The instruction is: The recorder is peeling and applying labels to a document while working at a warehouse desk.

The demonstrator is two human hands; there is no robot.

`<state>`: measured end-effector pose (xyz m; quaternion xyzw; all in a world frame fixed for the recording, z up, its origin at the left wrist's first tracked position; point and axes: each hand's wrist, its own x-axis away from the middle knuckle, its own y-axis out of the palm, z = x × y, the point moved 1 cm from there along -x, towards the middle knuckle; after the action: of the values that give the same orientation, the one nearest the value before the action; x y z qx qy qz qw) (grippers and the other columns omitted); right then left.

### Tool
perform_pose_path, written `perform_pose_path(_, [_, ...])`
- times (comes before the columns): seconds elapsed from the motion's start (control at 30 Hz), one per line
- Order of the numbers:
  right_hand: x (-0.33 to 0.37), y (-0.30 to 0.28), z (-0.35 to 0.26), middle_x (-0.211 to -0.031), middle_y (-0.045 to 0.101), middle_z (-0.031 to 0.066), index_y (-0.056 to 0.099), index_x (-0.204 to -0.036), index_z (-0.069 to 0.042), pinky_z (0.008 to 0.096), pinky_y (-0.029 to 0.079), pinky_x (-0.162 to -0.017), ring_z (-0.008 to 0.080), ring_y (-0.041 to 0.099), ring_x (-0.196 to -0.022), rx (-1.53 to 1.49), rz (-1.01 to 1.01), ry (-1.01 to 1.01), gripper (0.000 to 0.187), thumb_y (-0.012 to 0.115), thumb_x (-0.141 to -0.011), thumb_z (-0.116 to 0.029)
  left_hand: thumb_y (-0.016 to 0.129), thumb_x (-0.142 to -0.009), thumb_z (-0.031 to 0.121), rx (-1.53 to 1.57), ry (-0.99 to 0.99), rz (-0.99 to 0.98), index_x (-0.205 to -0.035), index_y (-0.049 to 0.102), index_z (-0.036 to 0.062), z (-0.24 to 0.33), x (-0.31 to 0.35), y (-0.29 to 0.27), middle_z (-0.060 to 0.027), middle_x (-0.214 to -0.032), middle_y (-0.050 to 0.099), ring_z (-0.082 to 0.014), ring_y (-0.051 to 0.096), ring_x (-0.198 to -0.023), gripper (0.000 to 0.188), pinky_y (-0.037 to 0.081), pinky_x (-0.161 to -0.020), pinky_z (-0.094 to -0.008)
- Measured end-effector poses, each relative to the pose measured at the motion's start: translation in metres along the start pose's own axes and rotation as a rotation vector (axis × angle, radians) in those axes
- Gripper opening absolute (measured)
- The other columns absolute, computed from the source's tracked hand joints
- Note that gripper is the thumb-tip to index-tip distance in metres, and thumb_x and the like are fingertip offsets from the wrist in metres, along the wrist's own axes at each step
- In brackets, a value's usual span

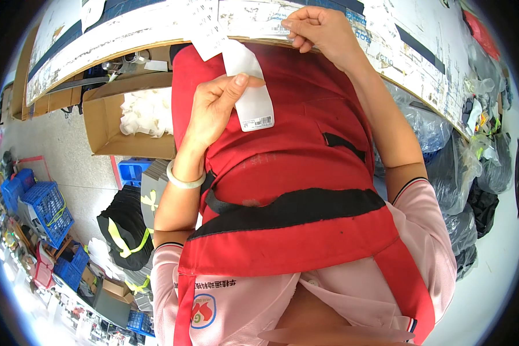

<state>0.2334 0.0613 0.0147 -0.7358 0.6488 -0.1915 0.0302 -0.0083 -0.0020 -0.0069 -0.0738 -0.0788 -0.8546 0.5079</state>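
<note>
My left hand (222, 104), with a pale bracelet on its wrist, pinches a white label strip (252, 109) between thumb and fingers. The strip hangs over the table's near edge in front of my red apron (288, 155); its lower end carries a small barcode. Further up, a printed white strip (205, 29) lies partly on the table and overlaps it. My right hand (323, 37) is over the table edge to the right, fingers curled and thumb against the fingertips. Whatever those fingertips hold, if anything, is too small to make out.
The worn white table (409, 75) spans the top. Under its left side is an open cardboard box (106, 124) of crumpled white pieces. Dark bundles (124, 225) with yellow-green ties and blue crates (49, 210) are at left; filled plastic bags (452, 173) are at right.
</note>
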Motion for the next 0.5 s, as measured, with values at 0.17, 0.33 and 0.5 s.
perform_pose_path(0.17, [-0.005, 0.002, 0.008, -0.073, 0.063, 0.0002, 0.067, -0.093, -0.002, 0.0176, 0.049, -0.055, 0.0048, 0.057, -0.061, 0.009, 0.001, 0.018, 0.020, 0.067, -0.089, -0.022, 0.054, -0.097, 0.033, 0.057, 0.006, 0.049, -0.098, 0.072, 0.0012, -0.002, -0.001, 0.001, -0.0024, -0.085, 0.065, -0.0074, 0.049, -0.074, 0.037, 0.040, -0.067, -0.0224])
perform_pose_path(0.33, [-0.005, 0.004, 0.006, -0.074, 0.063, 0.0005, 0.067, -0.094, -0.001, 0.0181, 0.049, -0.055, 0.0051, 0.057, -0.061, 0.028, 0.023, 0.028, 0.021, 0.066, -0.089, -0.021, 0.056, -0.096, 0.033, 0.093, -0.002, 0.041, -0.098, 0.072, 0.0015, -0.001, -0.002, 0.003, -0.0029, -0.087, 0.065, -0.0080, 0.050, -0.077, 0.036, 0.041, -0.069, -0.0226])
perform_pose_path(0.5, [-0.003, 0.001, -0.005, -0.069, 0.062, 0.0072, 0.064, -0.087, 0.006, 0.0233, 0.050, -0.050, 0.0111, 0.059, -0.056, -0.039, -0.008, 0.050, 0.019, 0.063, -0.089, -0.013, 0.057, -0.095, 0.032, 0.121, -0.004, 0.036, -0.099, 0.072, 0.0015, -0.003, -0.001, 0.004, -0.0034, -0.088, 0.066, -0.0089, 0.052, -0.080, 0.034, 0.042, -0.073, -0.0235])
